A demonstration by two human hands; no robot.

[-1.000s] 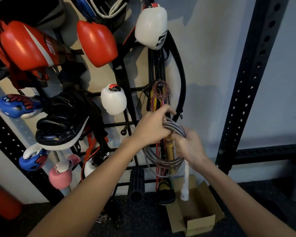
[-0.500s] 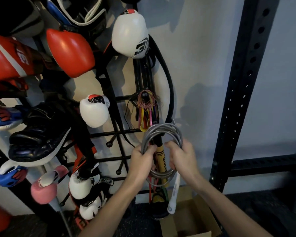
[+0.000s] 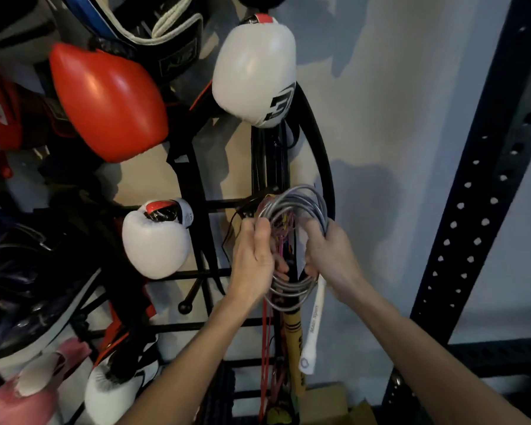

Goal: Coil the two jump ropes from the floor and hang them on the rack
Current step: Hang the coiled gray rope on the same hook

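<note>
A coiled grey jump rope (image 3: 301, 196) is held up against the black wall rack (image 3: 203, 210). My left hand (image 3: 253, 256) grips the coil's left side. My right hand (image 3: 330, 250) grips its right side. The top of the coil sits level with a rack peg that carries a bundle of thin red and yellow cords (image 3: 281, 223); the peg itself is hidden behind the coil. The rope's white handle (image 3: 313, 329) dangles below my right hand. A yellow handle (image 3: 295, 338) hangs just left of it on the rack.
Boxing gloves crowd the rack: a red one (image 3: 111, 102), a large white one (image 3: 255, 69), a small white one (image 3: 157, 237), pink ones (image 3: 28, 391) at lower left. A thick black hose (image 3: 322, 154) loops beside the coil. A perforated black steel upright (image 3: 478, 210) stands right. A cardboard box (image 3: 344, 406) lies below.
Both hands have lifted the grey coil from waist-low on the rack up to the peg with the thin cords. The view has moved closer to the rack.
</note>
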